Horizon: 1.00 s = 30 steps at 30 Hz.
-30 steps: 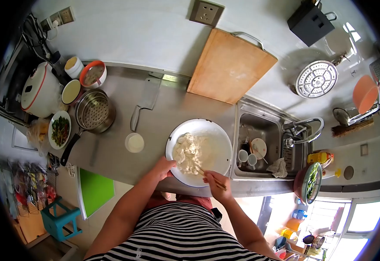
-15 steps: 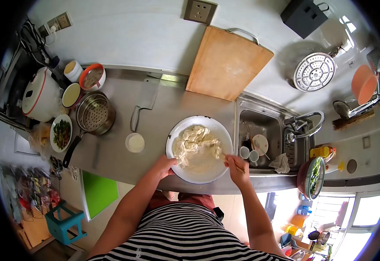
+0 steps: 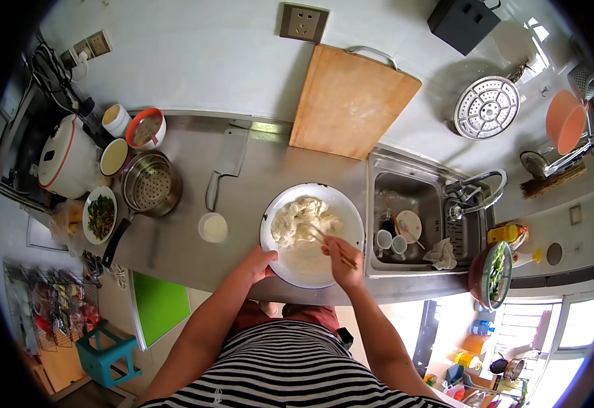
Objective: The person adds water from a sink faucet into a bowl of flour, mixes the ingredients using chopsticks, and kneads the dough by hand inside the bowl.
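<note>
Centrally in the frame, a round white enamel bowl point(image 3: 348, 211) with a chipped rim holds pale, shaggy dough point(image 3: 297, 221) toward its upper left. The left hand point(image 3: 257, 264) grips the rim at lower left. The right hand point(image 3: 343, 262), lower right of the dough, clasps thin brown chopsticks point(image 3: 319, 234) slanting up-left toward it.

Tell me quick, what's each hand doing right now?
Left hand: closed on the rim of the white basin.
Right hand: closed around chopsticks, tips in the dough.
</note>
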Tool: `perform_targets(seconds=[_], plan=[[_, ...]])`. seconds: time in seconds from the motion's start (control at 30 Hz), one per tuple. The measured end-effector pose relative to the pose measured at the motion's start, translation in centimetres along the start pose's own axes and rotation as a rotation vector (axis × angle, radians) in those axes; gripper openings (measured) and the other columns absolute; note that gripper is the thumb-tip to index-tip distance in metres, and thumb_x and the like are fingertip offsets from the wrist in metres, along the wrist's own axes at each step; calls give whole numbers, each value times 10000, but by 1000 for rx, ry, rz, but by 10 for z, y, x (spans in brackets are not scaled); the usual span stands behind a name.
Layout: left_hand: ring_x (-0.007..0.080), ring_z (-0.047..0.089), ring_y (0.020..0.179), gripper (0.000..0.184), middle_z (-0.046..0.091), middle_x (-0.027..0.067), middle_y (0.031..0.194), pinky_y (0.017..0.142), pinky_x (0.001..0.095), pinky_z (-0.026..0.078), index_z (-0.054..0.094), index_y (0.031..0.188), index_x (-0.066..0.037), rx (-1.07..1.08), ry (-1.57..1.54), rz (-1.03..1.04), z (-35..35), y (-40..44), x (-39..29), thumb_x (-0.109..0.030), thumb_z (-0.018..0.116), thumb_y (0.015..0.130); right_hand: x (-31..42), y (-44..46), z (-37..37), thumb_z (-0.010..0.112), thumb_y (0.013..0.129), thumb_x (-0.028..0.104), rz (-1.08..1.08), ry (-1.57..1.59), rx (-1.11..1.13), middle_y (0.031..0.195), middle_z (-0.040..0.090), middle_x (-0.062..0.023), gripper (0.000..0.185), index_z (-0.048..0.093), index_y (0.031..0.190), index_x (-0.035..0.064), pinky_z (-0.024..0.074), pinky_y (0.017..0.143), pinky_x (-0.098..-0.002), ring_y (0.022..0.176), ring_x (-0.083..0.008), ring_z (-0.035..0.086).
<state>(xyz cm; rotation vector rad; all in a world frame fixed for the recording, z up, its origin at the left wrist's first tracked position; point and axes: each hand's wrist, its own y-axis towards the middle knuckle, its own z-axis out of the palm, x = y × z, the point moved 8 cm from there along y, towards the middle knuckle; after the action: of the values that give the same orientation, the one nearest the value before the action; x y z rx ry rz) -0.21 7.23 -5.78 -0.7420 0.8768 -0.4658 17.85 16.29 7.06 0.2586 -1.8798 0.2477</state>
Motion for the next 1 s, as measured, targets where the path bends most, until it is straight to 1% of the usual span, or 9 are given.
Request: perform_targets(seconds=[0.1,0.2,0.27,0.33,0.4,0.6,0.73,0.8,1.0], plan=[[354,621,934,428,579,179,1064,770,490,560,475,1155,41,-21,-11,35,1,-4,-4,35,525,730,1,-3,-23,524,926,117,-64,67,-110,816,675,-129,226,621,997,-75,535,678,-254,733,-160,666],[345,633,895,372,599,183,1016,749,470,571,508,1093,76,-47,-14,11,0,-4,-3,33,544,726,-3,7,-23,501,937,114,-21,72,-143,911,656,-159,255,595,1025,-105,552,724,-271,775,-191,664],[345,634,889,375,598,184,1015,743,473,573,506,1093,72,-62,-15,-23,-4,-1,0,35,547,722,-17,16,8,504,938,119,69,412,-147,939,640,-159,255,589,1029,-103,560,729,-287,783,-202,659],[364,621,932,465,562,202,1086,778,511,555,448,1182,45,-22,-32,-35,-3,3,3,41,529,725,-23,13,35,495,945,127,86,493,-79,944,634,-150,255,586,1030,-96,562,742,-296,788,-209,657],[365,622,925,455,563,201,1078,774,507,557,450,1174,54,-45,-24,-4,-2,-1,2,40,531,726,-26,-2,36,497,944,126,121,397,11,957,638,-151,254,587,1030,-95,560,747,-298,803,-218,662],[355,626,886,389,567,188,1016,737,483,570,471,1116,84,-98,-49,41,-4,-2,3,31,547,738,-34,-43,-22,521,933,112,330,385,205,934,654,-124,232,602,1034,-81,545,743,-263,799,-183,661],[343,632,845,343,564,183,970,706,462,579,485,1074,93,-81,-64,32,-3,0,6,19,566,749,-35,-28,-55,519,931,111,259,271,61,903,660,-127,232,614,1015,-84,547,718,-254,773,-179,664],[340,633,843,339,564,182,969,700,460,579,487,1071,89,-71,-53,32,-3,0,6,18,567,749,-33,-5,-63,519,927,106,135,202,-147,875,661,-122,228,620,996,-86,550,695,-256,738,-170,661],[354,627,894,445,572,199,1049,750,498,571,451,1161,70,-67,-57,-15,-5,5,10,51,527,723,-30,13,-2,517,930,106,92,394,-84,898,657,-112,226,608,1028,-76,545,702,-253,758,-153,647]])
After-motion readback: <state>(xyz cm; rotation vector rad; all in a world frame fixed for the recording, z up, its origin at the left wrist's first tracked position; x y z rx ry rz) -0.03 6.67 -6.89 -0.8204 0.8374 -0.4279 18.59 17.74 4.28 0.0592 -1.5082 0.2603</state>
